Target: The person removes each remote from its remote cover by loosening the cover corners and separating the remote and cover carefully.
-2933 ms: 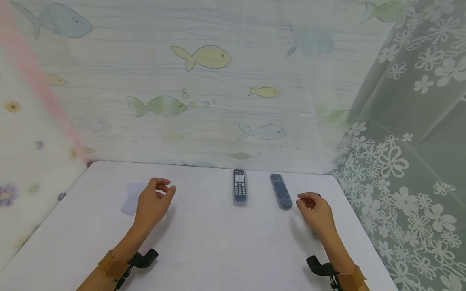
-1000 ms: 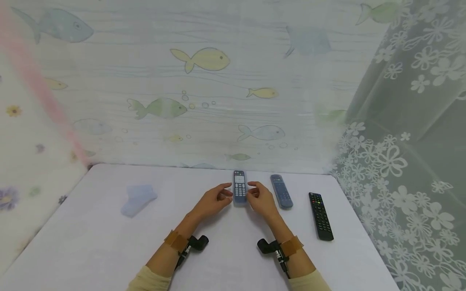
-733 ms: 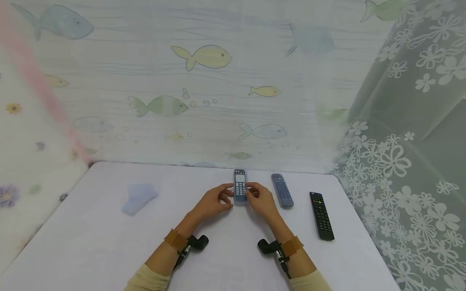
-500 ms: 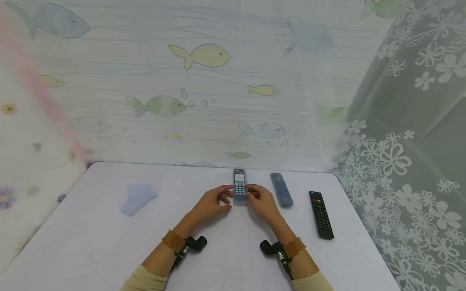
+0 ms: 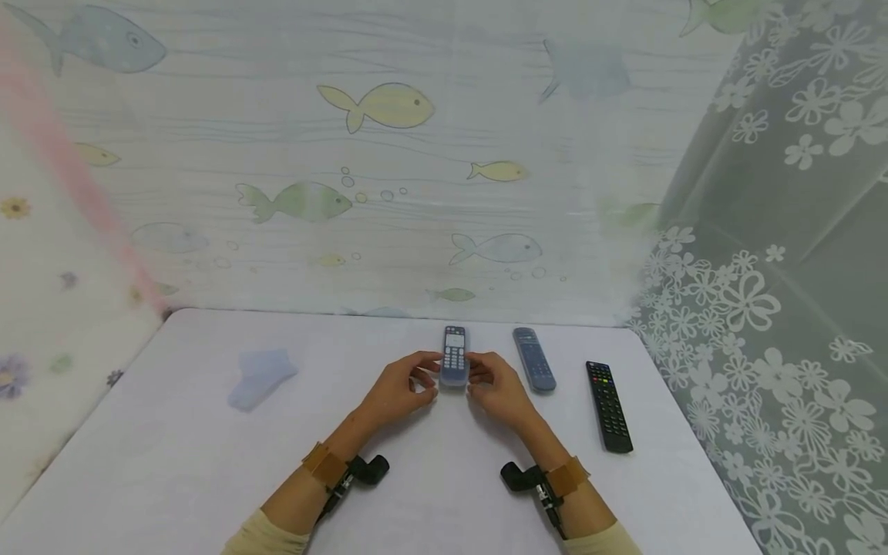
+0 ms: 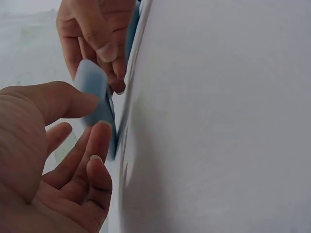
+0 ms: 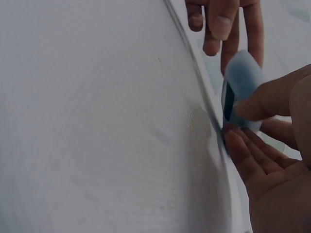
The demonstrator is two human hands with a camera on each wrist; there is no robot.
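A remote control (image 5: 455, 358) in a translucent bluish cover stands between my two hands near the back of the table, buttons facing up. My left hand (image 5: 398, 389) holds its left edge with curled fingertips. Along the opposite edge, my right hand (image 5: 501, 391) grips with fingers and thumb. In the left wrist view the remote control (image 6: 92, 82) looks tilted, with the thumb of the left hand (image 6: 48, 145) overlapping its end. The right wrist view has the remote control's covered end (image 7: 245, 75) at the thumb and fingers of the right hand (image 7: 272, 155).
A second covered remote control (image 5: 534, 360) lies just right of the hands. Farther right is a bare black remote control (image 5: 609, 407). A crumpled translucent bluish sleeve (image 5: 260, 378) lies at the left of the white table (image 5: 430, 493). A fish-print curtain (image 5: 388, 247) hangs behind.
Both hands came in from either side to the middle remote control, uncovering the black one. In the last half second its near end tilts up slightly and the right thumb shifts lower.
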